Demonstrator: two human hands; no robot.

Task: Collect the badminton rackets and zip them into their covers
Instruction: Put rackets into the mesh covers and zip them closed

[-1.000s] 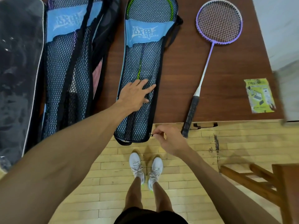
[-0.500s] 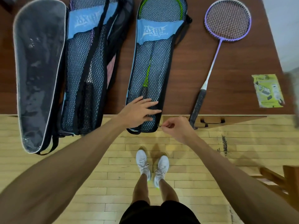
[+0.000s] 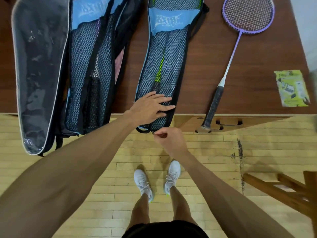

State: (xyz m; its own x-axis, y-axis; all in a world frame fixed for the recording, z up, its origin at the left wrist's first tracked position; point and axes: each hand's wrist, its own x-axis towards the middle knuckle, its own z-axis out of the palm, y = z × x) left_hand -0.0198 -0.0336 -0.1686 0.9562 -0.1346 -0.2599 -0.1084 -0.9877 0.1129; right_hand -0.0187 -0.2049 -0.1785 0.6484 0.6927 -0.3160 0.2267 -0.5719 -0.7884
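Observation:
A black mesh cover with a blue band lies on the brown table, holding a green racket seen through the mesh. My left hand presses flat on the cover's lower end, fingers spread. My right hand pinches the zipper pull at the cover's bottom tip, which hangs over the table's front edge. A purple racket lies bare on the table to the right, its black grip past the edge.
A second mesh cover with rackets inside and a dark plastic-faced cover lie at the left, overhanging the edge. A yellow-green leaflet rests at the right. Wooden furniture stands on the floor, lower right.
My right hand has drawn the zipper pull leftward around the cover's bottom tip. My left hand slid down the cover toward the table's edge.

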